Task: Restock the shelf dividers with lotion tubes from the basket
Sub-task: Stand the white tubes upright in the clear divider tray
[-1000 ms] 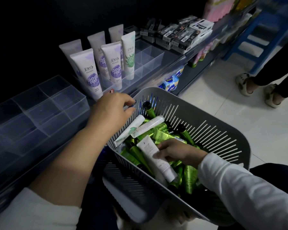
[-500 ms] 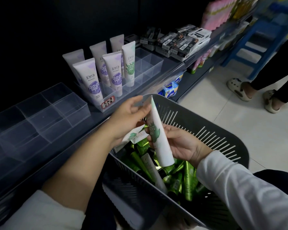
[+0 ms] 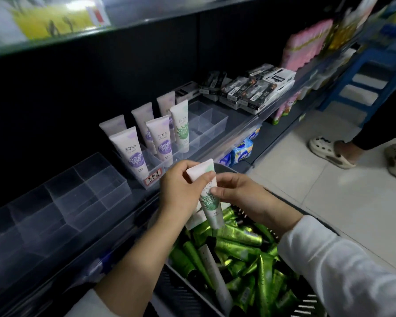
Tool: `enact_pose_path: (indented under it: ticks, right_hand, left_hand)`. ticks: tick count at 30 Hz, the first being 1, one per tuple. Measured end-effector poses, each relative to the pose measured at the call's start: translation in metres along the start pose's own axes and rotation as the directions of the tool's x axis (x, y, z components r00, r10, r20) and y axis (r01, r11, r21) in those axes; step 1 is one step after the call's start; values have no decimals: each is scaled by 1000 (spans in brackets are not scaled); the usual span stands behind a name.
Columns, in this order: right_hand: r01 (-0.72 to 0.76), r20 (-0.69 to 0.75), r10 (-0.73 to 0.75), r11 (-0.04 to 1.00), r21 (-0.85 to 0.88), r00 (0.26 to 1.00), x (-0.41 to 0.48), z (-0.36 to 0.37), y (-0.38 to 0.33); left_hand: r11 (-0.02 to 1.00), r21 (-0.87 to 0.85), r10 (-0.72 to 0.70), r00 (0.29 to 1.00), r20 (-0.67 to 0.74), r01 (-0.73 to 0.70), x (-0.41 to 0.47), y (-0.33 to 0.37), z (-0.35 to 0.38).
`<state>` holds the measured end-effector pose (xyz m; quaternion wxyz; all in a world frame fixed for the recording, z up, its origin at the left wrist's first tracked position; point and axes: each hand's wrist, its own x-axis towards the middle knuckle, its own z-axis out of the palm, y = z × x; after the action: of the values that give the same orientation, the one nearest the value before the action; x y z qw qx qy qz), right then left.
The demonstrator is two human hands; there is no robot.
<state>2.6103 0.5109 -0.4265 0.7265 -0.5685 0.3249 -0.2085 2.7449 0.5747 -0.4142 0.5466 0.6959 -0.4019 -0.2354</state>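
Both hands hold one white lotion tube with a green label (image 3: 212, 205) upright above the grey basket (image 3: 183, 291). My left hand (image 3: 181, 191) grips its flat upper end; my right hand (image 3: 240, 195) pinches its middle. The basket holds several green tubes (image 3: 240, 239) and a few white ones (image 3: 212, 268). On the shelf stand several purple-label tubes (image 3: 133, 152) and one green-label tube (image 3: 181, 128) in a clear divider tray (image 3: 212, 124).
A second clear divider tray (image 3: 62, 202) sits at the left on the dark shelf. Boxed goods (image 3: 249, 88) lie further right on the shelf. Another person's feet in pale clogs (image 3: 329, 152) stand on the tiled floor at right, by a blue step stool (image 3: 366, 81).
My right hand lifted the white tube out of the basket and my left hand left the basket rim and took its top. The tube now stands higher, nearer the shelf.
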Motion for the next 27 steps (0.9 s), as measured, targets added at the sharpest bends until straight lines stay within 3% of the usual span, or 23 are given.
enact_pose_path:
  ticks: [3, 5, 9, 15, 20, 27]
  right_hand:
    - [75, -83, -82, 994, -80, 993, 15, -10, -19]
    - [106, -158, -115, 992, -66, 981, 30, -21, -31]
    - [224, -278, -260, 963, -152, 925, 69, -50, -63]
    - [344, -299, -393, 916, -206, 870, 135, -70, -107]
    - [333, -224, -388, 910, -247, 894, 186, -71, -112]
    - [322, -121, -370, 899, -296, 921, 233, -59, -109]
  left_hand:
    - [997, 39, 61, 998, 3, -61, 19, 15, 9]
    - [972, 183, 142, 989, 30, -145, 35, 21, 10]
    - [714, 621, 321, 939, 122, -324, 60, 3, 4]
    - [387, 833, 316, 906, 282, -395, 80, -30, 2]
    - [345, 822, 423, 857, 296, -454, 87, -43, 11]
    - [425, 774, 488, 839, 240, -469, 85, -52, 9]
